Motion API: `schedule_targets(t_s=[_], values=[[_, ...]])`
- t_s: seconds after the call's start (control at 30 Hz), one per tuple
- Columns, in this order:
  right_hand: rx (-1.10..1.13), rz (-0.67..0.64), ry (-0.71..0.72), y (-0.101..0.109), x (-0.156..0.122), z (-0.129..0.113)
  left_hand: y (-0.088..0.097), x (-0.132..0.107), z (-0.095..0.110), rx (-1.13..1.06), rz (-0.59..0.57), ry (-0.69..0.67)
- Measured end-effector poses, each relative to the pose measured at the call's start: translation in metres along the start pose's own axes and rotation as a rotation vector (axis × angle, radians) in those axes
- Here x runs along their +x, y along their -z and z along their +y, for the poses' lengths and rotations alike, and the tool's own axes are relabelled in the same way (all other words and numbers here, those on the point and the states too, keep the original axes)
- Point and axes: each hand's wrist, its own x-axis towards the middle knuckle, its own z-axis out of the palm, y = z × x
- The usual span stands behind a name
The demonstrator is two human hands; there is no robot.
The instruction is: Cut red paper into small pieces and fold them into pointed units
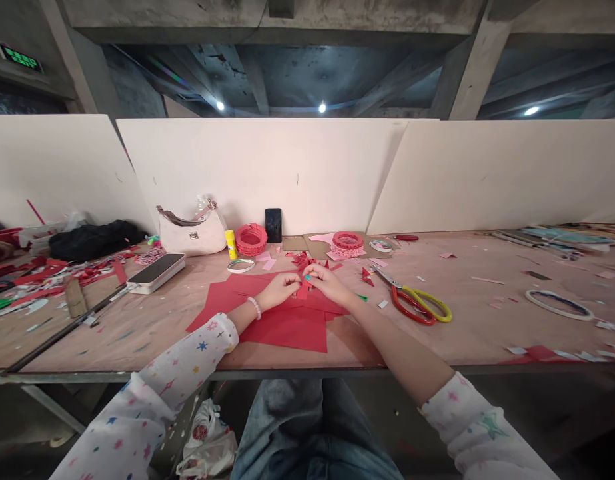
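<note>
Star-print sleeves (187, 363) stretch over a plywood workbench (487, 320) as the left hand (280, 291) and right hand (327, 281) pinch a small folded red paper piece (302, 285) between closed fingertips, above loose red paper sheets (287, 327), with red-and-yellow-handled scissors (412, 303) nearby.

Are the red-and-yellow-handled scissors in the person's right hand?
No, the scissors lie on the plywood table, apart from the right hand.

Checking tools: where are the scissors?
In the head view, the red-and-yellow scissors lie on the bench right of the right hand, beside a red paper scrap.
</note>
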Motion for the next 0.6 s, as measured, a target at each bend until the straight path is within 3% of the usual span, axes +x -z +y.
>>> schedule_targets(t_s=[0.6], values=[[0.016,-0.069,0.006,-0.0004,-0.0008,-0.0058,-0.0008,0.0006,-0.0031,0.02,-0.004,-0.004]])
